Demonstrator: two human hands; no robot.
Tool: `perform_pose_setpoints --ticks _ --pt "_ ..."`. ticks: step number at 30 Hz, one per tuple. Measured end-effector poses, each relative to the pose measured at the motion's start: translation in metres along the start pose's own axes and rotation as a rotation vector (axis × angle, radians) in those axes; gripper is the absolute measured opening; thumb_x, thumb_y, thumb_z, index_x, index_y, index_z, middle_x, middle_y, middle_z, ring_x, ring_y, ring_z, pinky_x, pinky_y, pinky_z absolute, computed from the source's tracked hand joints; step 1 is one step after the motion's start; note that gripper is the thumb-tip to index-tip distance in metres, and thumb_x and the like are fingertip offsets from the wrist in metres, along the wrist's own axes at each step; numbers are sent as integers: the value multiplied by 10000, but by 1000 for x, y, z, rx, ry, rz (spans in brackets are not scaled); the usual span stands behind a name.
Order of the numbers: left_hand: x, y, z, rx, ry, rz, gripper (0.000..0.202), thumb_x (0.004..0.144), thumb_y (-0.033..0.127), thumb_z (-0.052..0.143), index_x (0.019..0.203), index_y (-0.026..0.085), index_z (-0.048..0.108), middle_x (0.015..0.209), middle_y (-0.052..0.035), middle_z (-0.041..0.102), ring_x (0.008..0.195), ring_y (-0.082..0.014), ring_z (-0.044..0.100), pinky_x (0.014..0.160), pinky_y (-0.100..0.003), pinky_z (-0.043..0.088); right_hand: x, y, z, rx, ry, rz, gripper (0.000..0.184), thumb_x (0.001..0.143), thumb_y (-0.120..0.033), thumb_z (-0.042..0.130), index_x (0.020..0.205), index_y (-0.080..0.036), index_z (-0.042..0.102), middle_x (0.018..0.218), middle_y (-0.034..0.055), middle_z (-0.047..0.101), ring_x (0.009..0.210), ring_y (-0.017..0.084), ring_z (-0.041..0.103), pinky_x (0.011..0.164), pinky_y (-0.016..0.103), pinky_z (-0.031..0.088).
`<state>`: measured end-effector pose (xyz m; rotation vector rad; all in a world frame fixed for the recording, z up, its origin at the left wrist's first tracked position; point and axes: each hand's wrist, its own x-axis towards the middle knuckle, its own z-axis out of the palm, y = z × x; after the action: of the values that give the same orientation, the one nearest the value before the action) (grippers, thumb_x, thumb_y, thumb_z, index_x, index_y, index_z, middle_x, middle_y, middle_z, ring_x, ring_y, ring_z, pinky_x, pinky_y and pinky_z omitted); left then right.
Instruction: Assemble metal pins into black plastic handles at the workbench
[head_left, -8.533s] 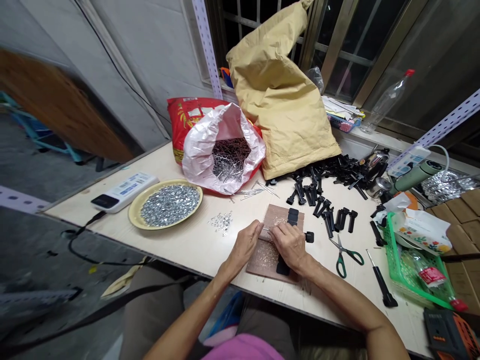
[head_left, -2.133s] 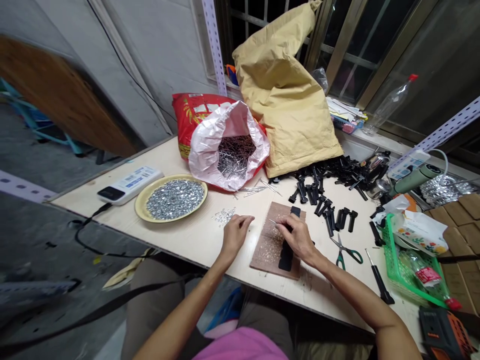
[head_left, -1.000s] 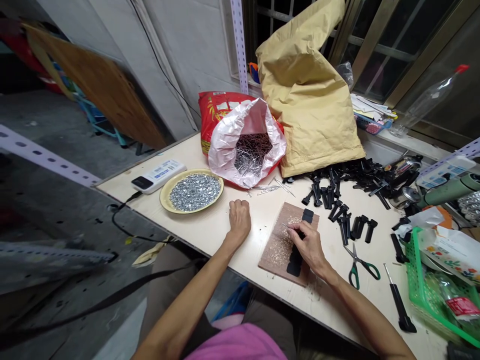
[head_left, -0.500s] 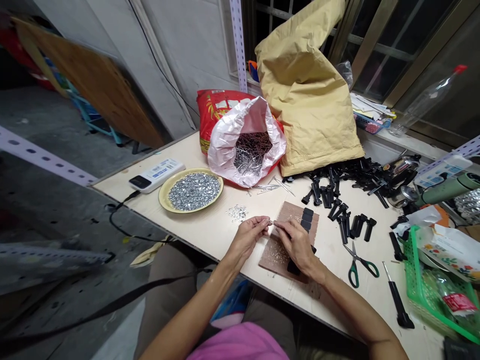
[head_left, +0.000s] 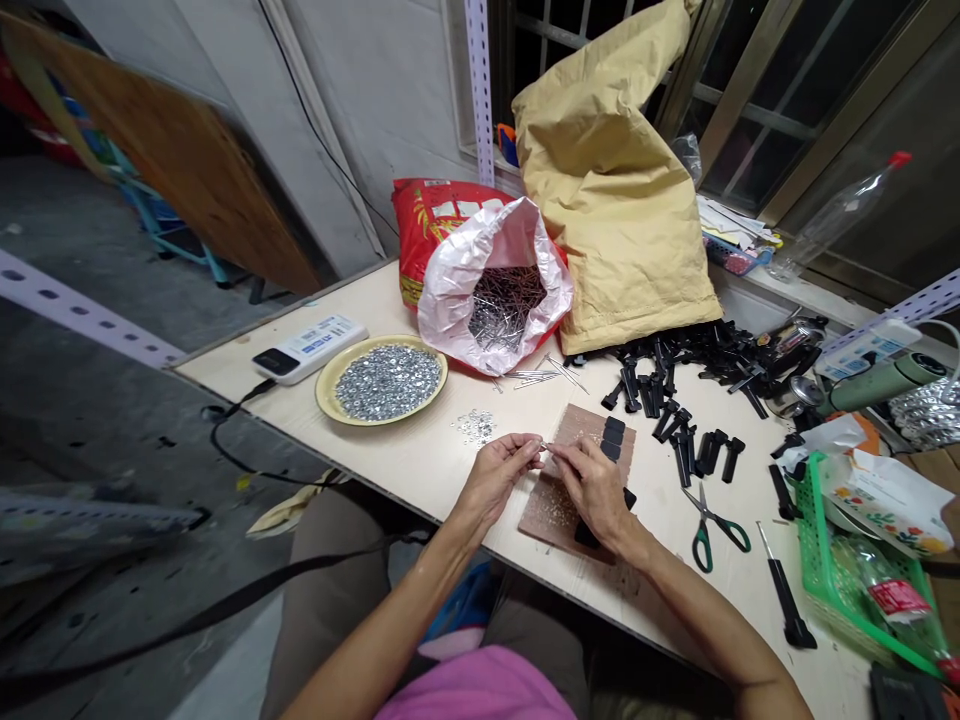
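Note:
My left hand (head_left: 499, 475) is closed in a pinch, its thumb and forefinger meeting the fingertips of my right hand (head_left: 596, 490). My right hand also pinches. A tiny metallic glint shows between the fingertips, too small to name. Both hands are above the edge of a brown wooden board (head_left: 551, 505) sprinkled with pale crumbs. Black rectangular pieces (head_left: 613, 436) lie in a row on the board, and another black part (head_left: 586, 535) shows partly under my right hand. A small heap of shiny metal bits (head_left: 478, 427) lies left of the board.
A yellow plate (head_left: 324, 398) holds many silvery bits beside a white power bank (head_left: 311, 350). Behind stands an open red bag (head_left: 420, 230) of nails. Black plastic parts (head_left: 667, 370), scissors (head_left: 705, 530), a black-handled tool (head_left: 784, 595) and a green basket (head_left: 814, 560) are at right.
The hands keep the same fingertip pinch above the board, with hardly any motion. The view has shifted slightly, so things at the right appear a little further left.

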<state>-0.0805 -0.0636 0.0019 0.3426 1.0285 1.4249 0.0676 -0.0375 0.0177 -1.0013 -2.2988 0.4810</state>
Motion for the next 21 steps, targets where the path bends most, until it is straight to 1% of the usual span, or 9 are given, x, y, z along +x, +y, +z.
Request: perform_pose_setpoints --ticks 3,6,9,11,16,19,21 --pt "-2 1 0 32 -4 42 358 429 305 853 669 127 655 637 21 634 530 -68 557 583 -212 474 -1 -2 0 -43 13 9 265 939 -221 405 1009 -207 660 796 54 582 699 167 585 627 271 497" --pt "-3 1 0 79 -13 66 323 476 292 834 704 132 672 663 13 643 536 -72 556 590 -222 474 -1 -4 0 -96 4 30 245 941 -244 410 941 -207 653 812 61 613 725 173 598 644 271 493" --pt "-5 1 0 107 -9 82 318 521 317 810 753 133 692 659 6 648 549 -81 562 604 -233 476 -2 -6 0 -141 -4 41 248 946 -253 399 917 -205 641 806 65 626 725 175 601 636 264 482" --pt "-5 0 0 109 -18 86 314 529 331 804 746 134 691 653 7 644 552 -83 562 609 -234 478 -2 -7 0 -134 -4 43 245 946 -252 396 910 -206 634 799 63 632 723 174 605 637 264 478" --pt "-2 0 -2 58 -50 34 338 481 302 831 726 134 669 633 26 623 521 -64 545 581 -214 466 -3 -8 0 -41 8 85 201 933 -243 413 914 -204 610 814 52 653 737 178 625 649 270 474" --pt "-1 -2 -3 31 -54 -12 373 441 294 848 723 135 662 625 30 621 511 -63 547 573 -210 462 -3 -9 -1 -33 -9 104 200 930 -230 411 888 -200 604 793 47 646 719 179 619 639 273 467" --pt "-1 -3 -4 56 -48 -3 367 437 303 847 704 138 658 614 28 621 511 -71 553 577 -218 464 -4 -9 -1 -43 -18 90 197 928 -220 412 879 -200 602 782 45 633 715 177 612 633 271 463"
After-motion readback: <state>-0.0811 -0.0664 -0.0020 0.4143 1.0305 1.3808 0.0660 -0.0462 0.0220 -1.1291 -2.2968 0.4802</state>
